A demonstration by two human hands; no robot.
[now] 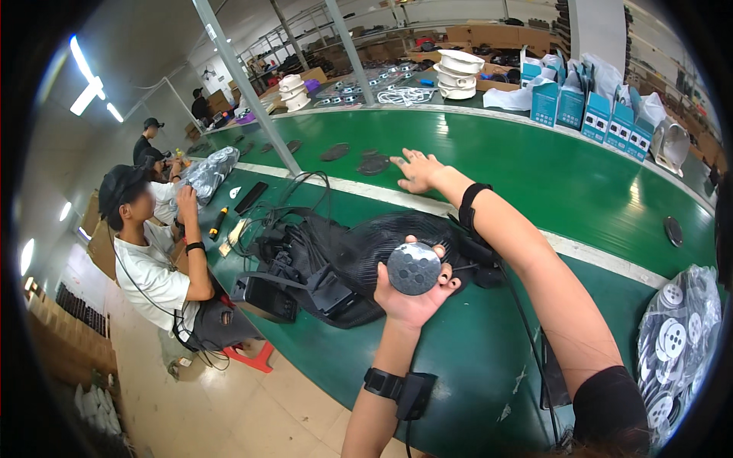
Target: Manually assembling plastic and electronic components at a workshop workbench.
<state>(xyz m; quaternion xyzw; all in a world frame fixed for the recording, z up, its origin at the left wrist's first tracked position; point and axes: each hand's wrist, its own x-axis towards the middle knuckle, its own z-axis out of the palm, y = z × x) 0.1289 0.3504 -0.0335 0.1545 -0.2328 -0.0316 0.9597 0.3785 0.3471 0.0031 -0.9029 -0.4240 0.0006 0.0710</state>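
My left hand (416,294) is raised over the green bench and holds a round dark grey disc (414,268) with small holes, fingers curled behind it. My right hand (416,169) stretches far out over the green conveyor belt (534,168), fingers spread and empty, right beside a dark round disc (373,164) lying on the belt. A second dark disc (334,152) lies a little further left. Both wrists carry black straps with small devices.
A black mesh fan grille (382,244) and a tangle of black cables and devices (298,267) lie on the bench. A clear bag of white round parts (676,343) sits at right. Teal boxes (588,111) line the far side. Co-workers (153,252) sit at left.
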